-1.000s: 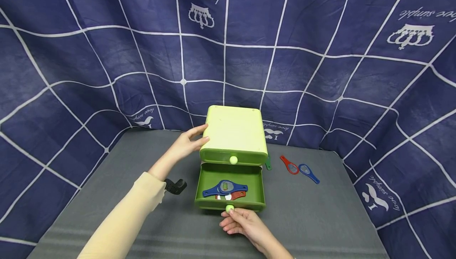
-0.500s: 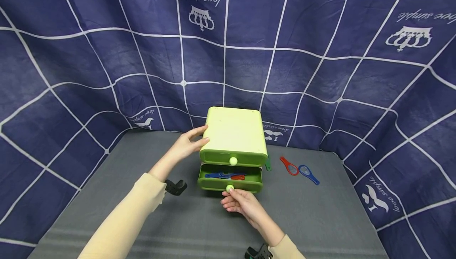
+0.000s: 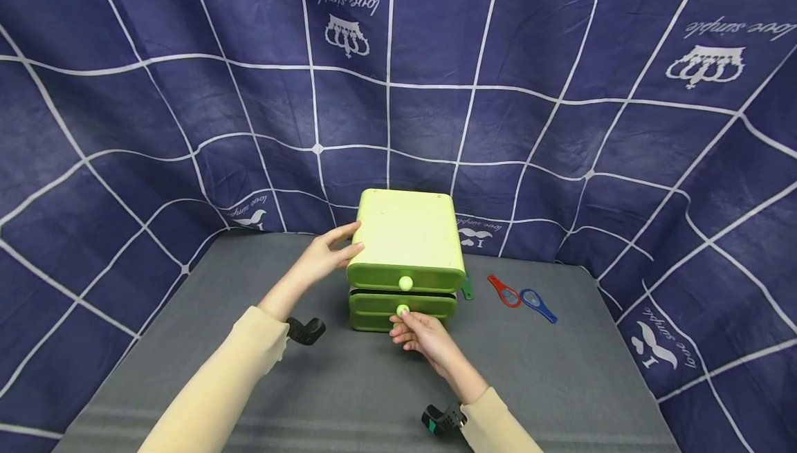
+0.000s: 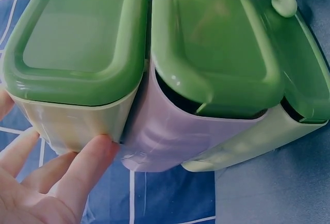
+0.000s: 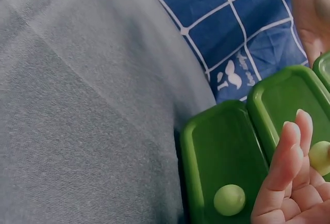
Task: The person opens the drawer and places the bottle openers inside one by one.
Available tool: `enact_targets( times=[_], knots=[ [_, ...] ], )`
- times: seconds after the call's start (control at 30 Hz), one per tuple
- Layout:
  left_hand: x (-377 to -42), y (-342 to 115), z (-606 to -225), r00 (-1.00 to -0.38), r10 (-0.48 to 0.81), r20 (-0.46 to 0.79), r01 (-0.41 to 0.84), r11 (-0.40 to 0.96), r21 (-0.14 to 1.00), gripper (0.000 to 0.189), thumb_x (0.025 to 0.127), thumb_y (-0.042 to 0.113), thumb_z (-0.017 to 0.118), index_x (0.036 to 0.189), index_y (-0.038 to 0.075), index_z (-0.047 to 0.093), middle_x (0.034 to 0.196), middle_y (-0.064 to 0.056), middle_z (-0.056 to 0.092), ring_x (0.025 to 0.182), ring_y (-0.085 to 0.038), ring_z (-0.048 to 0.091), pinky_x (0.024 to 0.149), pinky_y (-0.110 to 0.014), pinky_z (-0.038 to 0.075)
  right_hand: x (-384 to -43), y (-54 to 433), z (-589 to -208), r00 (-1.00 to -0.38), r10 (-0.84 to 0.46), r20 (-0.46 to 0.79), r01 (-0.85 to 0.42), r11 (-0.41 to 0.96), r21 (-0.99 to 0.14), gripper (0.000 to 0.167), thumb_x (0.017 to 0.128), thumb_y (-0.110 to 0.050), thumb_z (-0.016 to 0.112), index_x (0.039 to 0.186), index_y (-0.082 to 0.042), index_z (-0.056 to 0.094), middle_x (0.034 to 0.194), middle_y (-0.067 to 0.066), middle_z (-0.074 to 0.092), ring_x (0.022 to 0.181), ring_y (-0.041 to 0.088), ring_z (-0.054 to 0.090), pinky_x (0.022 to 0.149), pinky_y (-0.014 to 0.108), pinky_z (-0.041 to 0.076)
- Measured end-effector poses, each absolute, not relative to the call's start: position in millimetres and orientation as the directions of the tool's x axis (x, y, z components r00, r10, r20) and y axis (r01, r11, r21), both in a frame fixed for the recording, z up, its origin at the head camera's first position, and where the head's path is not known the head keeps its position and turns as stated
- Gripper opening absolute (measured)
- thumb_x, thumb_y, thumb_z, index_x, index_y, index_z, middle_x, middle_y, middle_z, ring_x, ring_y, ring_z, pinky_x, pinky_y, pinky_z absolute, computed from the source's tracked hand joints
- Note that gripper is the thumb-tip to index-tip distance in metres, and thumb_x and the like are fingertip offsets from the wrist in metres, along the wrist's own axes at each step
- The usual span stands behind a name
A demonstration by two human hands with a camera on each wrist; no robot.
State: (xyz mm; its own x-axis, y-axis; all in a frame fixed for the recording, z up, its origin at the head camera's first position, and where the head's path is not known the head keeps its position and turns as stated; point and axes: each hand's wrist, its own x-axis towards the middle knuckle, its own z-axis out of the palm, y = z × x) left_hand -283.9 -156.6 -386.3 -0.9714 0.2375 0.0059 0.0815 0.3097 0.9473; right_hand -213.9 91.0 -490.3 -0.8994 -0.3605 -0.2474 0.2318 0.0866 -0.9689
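A small cabinet with a pale yellow-green top [image 3: 407, 228] and green drawer fronts stands on the grey table. My left hand [image 3: 324, 256] rests against its left side, fingers spread and touching the top tier [image 4: 77, 126]. With thumb and fingers, my right hand [image 3: 426, 339] pinches the round light-green knob [image 3: 402, 310] of the middle drawer [image 4: 216, 43]. That drawer is nearly closed; a thin dark gap shows at its edge in the left wrist view. Below it, the bottom drawer [image 5: 221, 152] has its own knob [image 5: 229, 200]. The drawer's contents are hidden.
Right of the cabinet lie a red magnifier-like piece [image 3: 506, 292], a blue one [image 3: 539, 305], and a partly hidden green piece [image 3: 468, 288]. Blue checked cloth [image 3: 423, 114] hangs behind and at both sides. Black camera straps [image 3: 305, 330] sit at the wrists.
The middle drawer, earlier pulled out with blue and red pieces visible inside, has slid back into the cabinet. My right hand moved away from me with its knob; the left hand stayed on the side.
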Motion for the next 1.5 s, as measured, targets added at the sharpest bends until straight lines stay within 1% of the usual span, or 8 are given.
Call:
enact_targets(
  times=[0.2, 0.43, 0.77, 0.97, 1.1, 1.27, 1.4, 1.5],
  knots=[
    [-282.5, -157.2, -386.1, -0.973, 0.231, 0.015, 0.086, 0.3, 0.95, 0.062, 0.098, 0.029, 0.064, 0.153, 0.015, 0.039, 0.156, -0.014, 0.039, 0.14, -0.033, 0.043, 0.102, -0.044, 0.052, -217.7, 88.5, -493.1, -0.9, -0.36, -0.245, 0.238, 0.063, -0.969, 0.053, 0.104, -0.042, 0.047, 0.126, 0.005, 0.059, 0.084, -0.007, 0.065, 0.079, 0.006, 0.064, 0.07, 0.02, 0.051],
    [-282.3, -156.2, -385.0, -0.973, 0.229, 0.023, 0.084, 0.262, 0.961, 0.061, 0.097, 0.026, 0.064, 0.152, 0.013, 0.04, 0.155, -0.015, 0.04, 0.136, -0.035, 0.047, 0.098, -0.04, 0.054, -222.2, 89.8, -493.3, -0.903, -0.366, -0.226, 0.219, 0.06, -0.974, 0.054, 0.104, -0.041, 0.047, 0.126, 0.006, 0.059, 0.082, -0.006, 0.062, 0.078, 0.007, 0.063, 0.071, 0.023, 0.051],
    [-283.7, -155.9, -386.6, -0.972, 0.233, 0.019, 0.082, 0.264, 0.961, 0.062, 0.098, 0.027, 0.064, 0.152, 0.013, 0.039, 0.156, -0.015, 0.039, 0.138, -0.034, 0.044, 0.1, -0.041, 0.053, -229.1, 90.3, -498.8, -0.903, -0.379, -0.203, 0.195, 0.061, -0.979, 0.053, 0.106, -0.038, 0.044, 0.127, 0.008, 0.058, 0.079, -0.006, 0.059, 0.074, 0.005, 0.062, 0.065, 0.018, 0.05],
    [-283.8, -155.6, -385.4, -0.972, 0.233, 0.017, 0.08, 0.264, 0.961, 0.061, 0.098, 0.026, 0.064, 0.153, 0.013, 0.039, 0.155, -0.015, 0.039, 0.138, -0.034, 0.045, 0.1, -0.042, 0.053, -230.1, 91.6, -500.5, -0.904, -0.386, -0.183, 0.167, 0.076, -0.983, 0.054, 0.105, -0.04, 0.045, 0.127, 0.007, 0.059, 0.078, -0.006, 0.059, 0.072, 0.005, 0.061, 0.064, 0.018, 0.051],
    [-283.9, -156.0, -384.9, -0.972, 0.232, 0.018, 0.082, 0.27, 0.959, 0.061, 0.098, 0.026, 0.063, 0.153, 0.013, 0.039, 0.156, -0.015, 0.038, 0.141, -0.033, 0.041, 0.102, -0.043, 0.052, -229.9, 92.4, -505.1, -0.918, -0.358, -0.169, 0.148, 0.085, -0.985, 0.053, 0.103, -0.042, 0.048, 0.129, 0.003, 0.06, 0.076, -0.005, 0.06, 0.068, 0.005, 0.061, 0.062, 0.02, 0.052],
    [-283.4, -156.1, -385.2, -0.972, 0.236, 0.015, 0.078, 0.263, 0.962, 0.061, 0.098, 0.025, 0.063, 0.153, 0.012, 0.038, 0.156, -0.016, 0.038, 0.14, -0.034, 0.042, 0.101, -0.042, 0.052, -221.4, 94.0, -512.7, -0.948, -0.278, -0.153, 0.137, 0.074, -0.988, 0.048, 0.102, -0.035, 0.055, 0.129, 0.004, 0.058, 0.074, -0.005, 0.06, 0.063, 0.005, 0.06, 0.058, 0.019, 0.051],
    [-283.2, -156.2, -385.0, -0.971, 0.24, 0.017, 0.08, 0.257, 0.963, 0.062, 0.098, 0.024, 0.063, 0.153, 0.011, 0.038, 0.156, -0.016, 0.038, 0.139, -0.034, 0.043, 0.1, -0.04, 0.053, -209.7, 95.4, -517.5, -0.965, -0.205, -0.164, 0.152, 0.073, -0.986, 0.043, 0.1, -0.031, 0.059, 0.121, 0.007, 0.059, 0.071, -0.005, 0.06, 0.06, 0.005, 0.058, 0.055, 0.018, 0.049],
    [-283.4, -156.3, -384.7, -0.97, 0.241, 0.015, 0.079, 0.258, 0.963, 0.062, 0.098, 0.024, 0.063, 0.153, 0.012, 0.038, 0.156, -0.016, 0.037, 0.139, -0.034, 0.043, 0.101, -0.041, 0.052, -200.9, 97.1, -522.4, -0.962, -0.19, -0.194, 0.177, 0.104, -0.979, 0.043, 0.101, -0.032, 0.057, 0.113, 0.009, 0.062, 0.068, -0.006, 0.059, 0.058, 0.005, 0.057, 0.052, 0.018, 0.049]
  ],
)
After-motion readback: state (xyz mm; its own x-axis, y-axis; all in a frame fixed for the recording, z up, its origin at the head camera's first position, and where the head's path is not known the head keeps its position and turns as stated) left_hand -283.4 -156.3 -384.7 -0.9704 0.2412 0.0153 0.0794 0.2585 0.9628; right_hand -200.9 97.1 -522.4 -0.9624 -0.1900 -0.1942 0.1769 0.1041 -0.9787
